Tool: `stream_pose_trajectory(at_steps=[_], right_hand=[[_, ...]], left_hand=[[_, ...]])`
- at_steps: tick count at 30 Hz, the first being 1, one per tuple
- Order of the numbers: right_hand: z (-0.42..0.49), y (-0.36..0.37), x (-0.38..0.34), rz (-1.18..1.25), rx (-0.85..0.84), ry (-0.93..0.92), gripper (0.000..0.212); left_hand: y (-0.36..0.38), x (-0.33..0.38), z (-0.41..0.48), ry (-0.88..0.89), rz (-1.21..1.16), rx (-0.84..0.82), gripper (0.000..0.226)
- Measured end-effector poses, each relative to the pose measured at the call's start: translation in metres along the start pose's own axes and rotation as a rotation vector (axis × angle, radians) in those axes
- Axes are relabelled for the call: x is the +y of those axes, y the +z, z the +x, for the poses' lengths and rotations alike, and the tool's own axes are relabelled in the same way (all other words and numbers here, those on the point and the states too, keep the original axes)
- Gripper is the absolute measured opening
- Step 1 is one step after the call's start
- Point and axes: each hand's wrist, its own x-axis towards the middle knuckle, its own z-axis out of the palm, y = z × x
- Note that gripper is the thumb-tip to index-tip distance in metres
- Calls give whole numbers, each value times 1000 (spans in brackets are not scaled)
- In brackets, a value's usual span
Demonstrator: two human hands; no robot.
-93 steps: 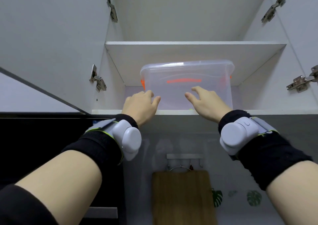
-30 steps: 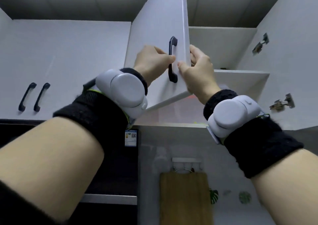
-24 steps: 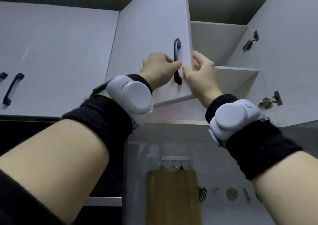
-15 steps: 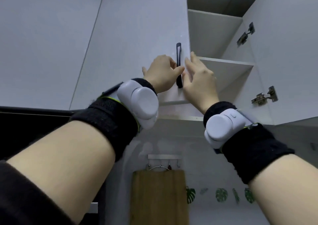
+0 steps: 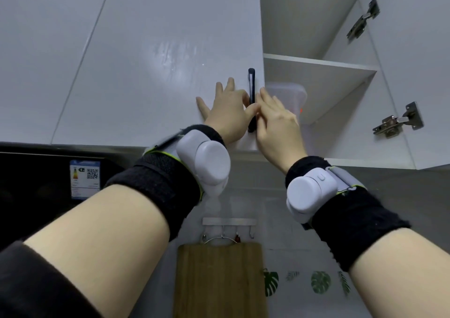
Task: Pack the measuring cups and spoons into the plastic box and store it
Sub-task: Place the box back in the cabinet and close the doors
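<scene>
Doors: I count three white glossy cabinet ones, far-left door (image 5: 36,62) and middle door (image 5: 170,50) flat, right door (image 5: 414,74) swung wide. My left hand (image 5: 226,115) lies spread on the middle door beside its one black bar handle (image 5: 251,84). My right hand (image 5: 277,123), fingers straight, touches that door's edge. One clear plastic box (image 5: 295,96) sits under the single shelf (image 5: 316,62), with free room to its right.

- 2 hands: left hand (image 5: 227,114), right hand (image 5: 277,123).
- 2 white wrist units (image 5: 203,162), 1 per arm.
- 2 black bands (image 5: 158,184), 1 under each unit.
- 1 plastic box (image 5: 295,98), partly hidden behind door edge.
- 3 cabinet doors (image 5: 170,50) in view.
- 1 dark handle (image 5: 251,98).
- 2 metal hinges (image 5: 397,120), both on rt door.
- 1 inner shelf (image 5: 316,74).
- 1 wooden board (image 5: 219,281), hung on wall.
- 1 hook rail (image 5: 229,221) above it.
- 4 leaf stickers (image 5: 320,282) on wall.
- 1 label (image 5: 84,179) w/ QR code.
</scene>
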Motion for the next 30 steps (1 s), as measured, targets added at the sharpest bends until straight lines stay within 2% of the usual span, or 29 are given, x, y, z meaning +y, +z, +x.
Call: stream_pose_trajectory(at_steps=[19,23,25,27,30], right_hand=[[0,34,21,12,-47,-28,47],[2,22,21,20,-140,-47,44],[4,12,20,12,-224,-67,36],[6,-2,21,-31,-294,-78,29],[6,-28,27,-72,-328,-39,40]], left_hand=[[37,-21,10,-35,-1,17,29],[42,-19,8,-67,-19,85,26],[43,-12,5,-81,-34,135,35],[42,-2,5,-120,-22,102,48],[37,16,7,-225,-22,43,66]])
